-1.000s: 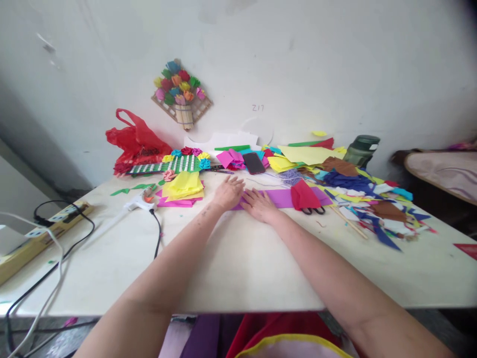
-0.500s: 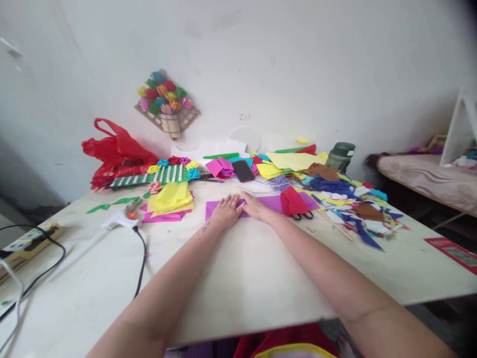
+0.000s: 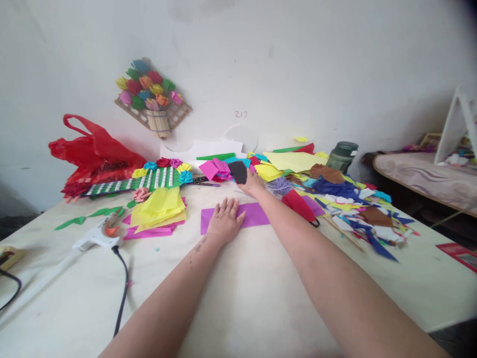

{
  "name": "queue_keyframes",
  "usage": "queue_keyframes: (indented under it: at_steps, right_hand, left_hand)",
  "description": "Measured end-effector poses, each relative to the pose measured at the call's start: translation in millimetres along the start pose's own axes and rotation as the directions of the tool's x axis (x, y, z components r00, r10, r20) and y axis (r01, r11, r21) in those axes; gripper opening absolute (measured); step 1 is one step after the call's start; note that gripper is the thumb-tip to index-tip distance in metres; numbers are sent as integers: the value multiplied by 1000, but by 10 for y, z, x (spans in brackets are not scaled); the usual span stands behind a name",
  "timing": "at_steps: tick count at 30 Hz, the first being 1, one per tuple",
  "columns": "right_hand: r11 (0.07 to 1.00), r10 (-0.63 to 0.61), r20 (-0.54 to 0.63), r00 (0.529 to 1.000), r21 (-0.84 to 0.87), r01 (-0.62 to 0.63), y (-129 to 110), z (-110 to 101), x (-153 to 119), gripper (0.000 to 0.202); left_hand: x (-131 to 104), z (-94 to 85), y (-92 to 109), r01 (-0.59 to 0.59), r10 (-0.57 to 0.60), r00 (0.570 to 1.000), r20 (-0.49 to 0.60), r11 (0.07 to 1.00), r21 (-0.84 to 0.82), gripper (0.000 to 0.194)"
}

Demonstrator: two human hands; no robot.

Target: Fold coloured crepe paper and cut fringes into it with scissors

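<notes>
My left hand (image 3: pixel 225 221) lies flat, fingers spread, on a strip of purple paper (image 3: pixel 257 215) on the table. Farther forward, my right hand (image 3: pixel 253 183) is at the right edge of a dark smartphone (image 3: pixel 237 172), its fingers closed on that side and partly hidden. Beneath and beside the phone are pieces of pink paper (image 3: pixel 215 170) and blue paper. My right forearm crosses over the purple strip. A folded red paper piece (image 3: pixel 299 205) rests on the strip's right part, with a black scissor handle (image 3: pixel 315 223) showing under it.
A white glue gun (image 3: pixel 99 233) with a black cord is at the left, near yellow paper sheets (image 3: pixel 156 209). Behind stand a red plastic bag (image 3: pixel 99 149) and a green panel with paper flowers (image 3: pixel 164 178). Paper scraps (image 3: pixel 368 216) and a dark green jar (image 3: pixel 341 156) are at the right.
My right hand has left the purple strip and moved forward to the phone, whose near side it now grips. My left hand stays on the paper. The camera view has shifted slightly.
</notes>
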State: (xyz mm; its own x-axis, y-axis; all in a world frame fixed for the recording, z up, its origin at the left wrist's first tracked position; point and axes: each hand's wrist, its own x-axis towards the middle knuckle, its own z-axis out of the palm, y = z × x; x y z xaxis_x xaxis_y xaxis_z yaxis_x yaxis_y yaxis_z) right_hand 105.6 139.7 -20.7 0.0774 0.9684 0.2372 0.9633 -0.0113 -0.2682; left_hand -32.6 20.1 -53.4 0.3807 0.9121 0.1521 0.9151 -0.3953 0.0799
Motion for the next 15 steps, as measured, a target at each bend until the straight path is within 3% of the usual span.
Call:
queue_keyframes:
  at_steps: [8,15]
  right_hand:
    - [988,146,4,989,-53,-146,-231,204,268,87]
    - [982,177,-24,984,-55,-178,-289,200,331,81]
  left_hand:
    - [27,-11,14,8,-8,1000,-1,1000,8,62]
    - [40,13,9,22,-22,1000,-6,1000,-16,61]
